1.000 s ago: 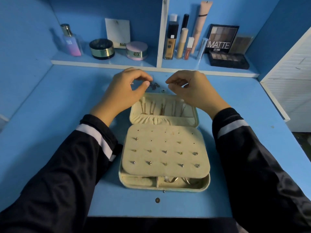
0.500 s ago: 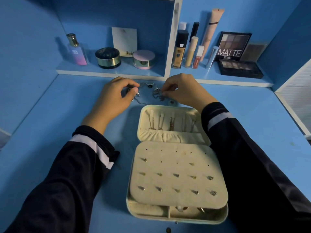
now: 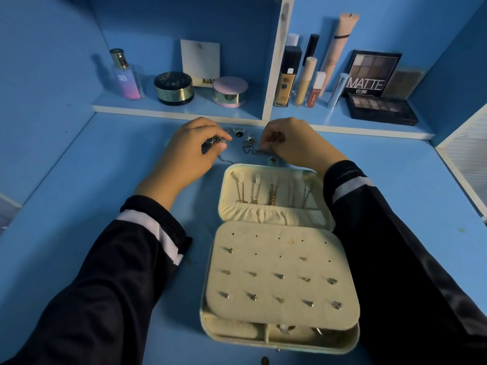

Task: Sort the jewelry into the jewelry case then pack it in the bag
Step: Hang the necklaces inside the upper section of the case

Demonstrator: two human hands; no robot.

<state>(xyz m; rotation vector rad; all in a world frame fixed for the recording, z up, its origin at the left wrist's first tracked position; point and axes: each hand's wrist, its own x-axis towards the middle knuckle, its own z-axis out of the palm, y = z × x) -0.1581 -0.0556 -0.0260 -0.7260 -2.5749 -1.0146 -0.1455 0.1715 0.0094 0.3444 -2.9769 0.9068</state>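
Your hands have reached past the one case (image 3: 279,262): left hand (image 3: 184,154) pinches a small blurred piece (image 3: 214,141), right hand (image 3: 297,146) pinches a chain (image 3: 253,152); two rings (image 3: 238,132) between.

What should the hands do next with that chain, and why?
Probably lift the chain off the desk and toward the open jewelry case. The right hand pinches it, the left hand pinches a small dark piece, and other chains hang in the case's lid, so it likely belongs there.
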